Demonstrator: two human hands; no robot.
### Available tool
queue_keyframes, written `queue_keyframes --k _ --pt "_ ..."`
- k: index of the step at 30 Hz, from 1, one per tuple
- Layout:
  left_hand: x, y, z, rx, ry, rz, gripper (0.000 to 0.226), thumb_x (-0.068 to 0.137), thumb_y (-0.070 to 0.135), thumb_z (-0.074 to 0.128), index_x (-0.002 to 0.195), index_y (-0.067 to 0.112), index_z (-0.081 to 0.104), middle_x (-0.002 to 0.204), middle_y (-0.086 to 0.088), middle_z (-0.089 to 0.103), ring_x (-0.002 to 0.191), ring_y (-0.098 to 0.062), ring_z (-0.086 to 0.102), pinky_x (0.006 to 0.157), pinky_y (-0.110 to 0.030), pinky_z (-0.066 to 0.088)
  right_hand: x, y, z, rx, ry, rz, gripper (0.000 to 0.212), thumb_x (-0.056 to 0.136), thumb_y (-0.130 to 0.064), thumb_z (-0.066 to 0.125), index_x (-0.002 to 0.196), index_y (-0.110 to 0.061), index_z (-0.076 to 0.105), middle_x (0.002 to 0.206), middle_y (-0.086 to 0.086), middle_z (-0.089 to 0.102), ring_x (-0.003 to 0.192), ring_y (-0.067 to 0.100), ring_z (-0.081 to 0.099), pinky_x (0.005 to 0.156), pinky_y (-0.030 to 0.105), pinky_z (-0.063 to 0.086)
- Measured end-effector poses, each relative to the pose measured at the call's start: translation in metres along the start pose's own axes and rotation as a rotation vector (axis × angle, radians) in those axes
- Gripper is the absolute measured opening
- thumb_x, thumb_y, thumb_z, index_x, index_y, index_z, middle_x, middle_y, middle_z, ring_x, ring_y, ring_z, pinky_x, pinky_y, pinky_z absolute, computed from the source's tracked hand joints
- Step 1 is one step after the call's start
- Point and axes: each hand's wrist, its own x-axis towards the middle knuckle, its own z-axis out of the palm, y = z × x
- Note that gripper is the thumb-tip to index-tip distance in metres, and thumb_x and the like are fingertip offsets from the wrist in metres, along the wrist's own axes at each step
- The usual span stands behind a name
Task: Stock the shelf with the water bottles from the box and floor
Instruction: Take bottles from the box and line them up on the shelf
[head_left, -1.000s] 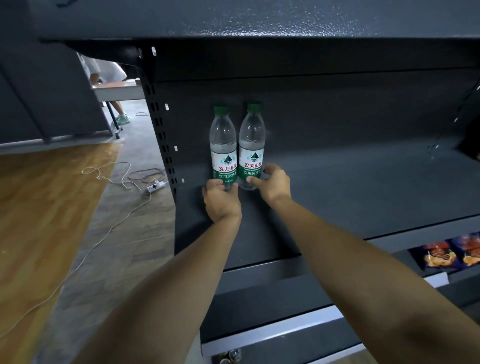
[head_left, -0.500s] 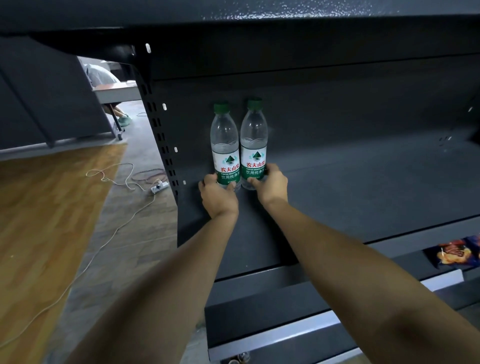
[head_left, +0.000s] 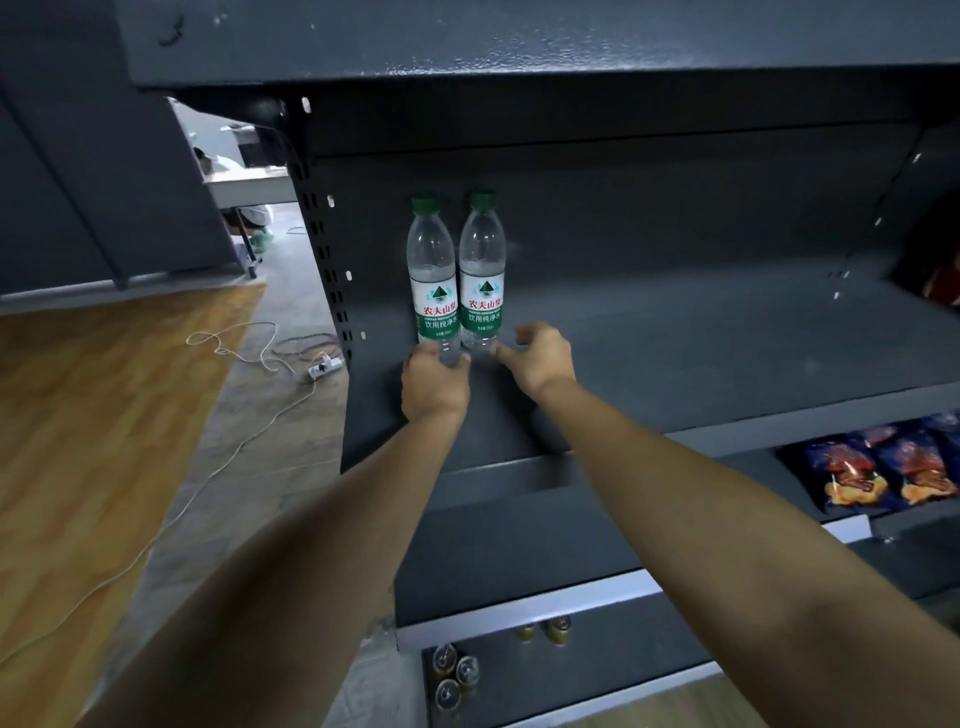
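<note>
Left water bottle (head_left: 434, 291), clear plastic, green-capped: base gripped by our left hand (head_left: 435, 387).
Right water bottle (head_left: 482, 283): our right hand (head_left: 540, 358) spread, perhaps just clear.

Both bare forearms reached from the lower corners toward the frame's centre. The left hand (head_left: 435, 387) gripped the base of a water bottle (head_left: 434, 280). The right hand (head_left: 540, 358), just right of it, held nothing, its fingers loosely curved.
</note>
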Motion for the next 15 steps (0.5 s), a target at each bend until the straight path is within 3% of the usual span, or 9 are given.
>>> queue_keyframes --k 4,9,11,15 --pt "-0.059 0.000 -0.011 0.028 0.058 0.074 0.040 0.087 0.033 0.068 0.121 0.015 0.060 0.122 -0.003 0.063 0.109 -0.022 0.061 0.087 -0.032 0.047 -0.037 0.014 -0.019 0.023 -0.041 -0.056 0.045 0.085 -0.028 0.074 0.120 -0.004 0.062 0.116 0.010 0.066 0.108 0.023 0.061 0.088 0.022 0.042" --pt "-0.145 -0.032 -0.030 0.028 0.233 0.187 0.019 0.085 0.020 0.067 0.101 0.011 0.063 0.102 -0.009 0.064 0.092 -0.029 0.063 0.082 -0.040 0.051 -0.111 0.040 -0.033 0.126 -0.067 -0.174 0.027 0.087 -0.021 0.071 0.109 -0.005 0.066 0.102 0.007 0.069 0.098 0.021 0.064 0.094 0.032 0.048" --pt "-0.182 -0.048 -0.038 0.074 0.311 0.234 0.012 0.085 0.016 0.063 0.096 0.011 0.062 0.098 -0.009 0.062 0.088 -0.029 0.061 0.076 -0.038 0.049 -0.143 0.051 -0.039 0.197 -0.056 -0.216 0.019 0.087 -0.015 0.068 0.103 -0.006 0.067 0.089 0.003 0.067 0.086 0.017 0.063 0.090 0.033 0.051" --pt "-0.249 -0.083 -0.052 0.144 0.238 0.162 0.018 0.089 0.019 0.062 0.104 0.011 0.060 0.107 -0.009 0.060 0.095 -0.024 0.058 0.074 -0.029 0.042 -0.202 0.078 -0.044 0.235 -0.085 -0.244 0.011 0.088 -0.013 0.065 0.097 -0.007 0.068 0.082 -0.001 0.063 0.079 0.013 0.059 0.081 0.023 0.051"
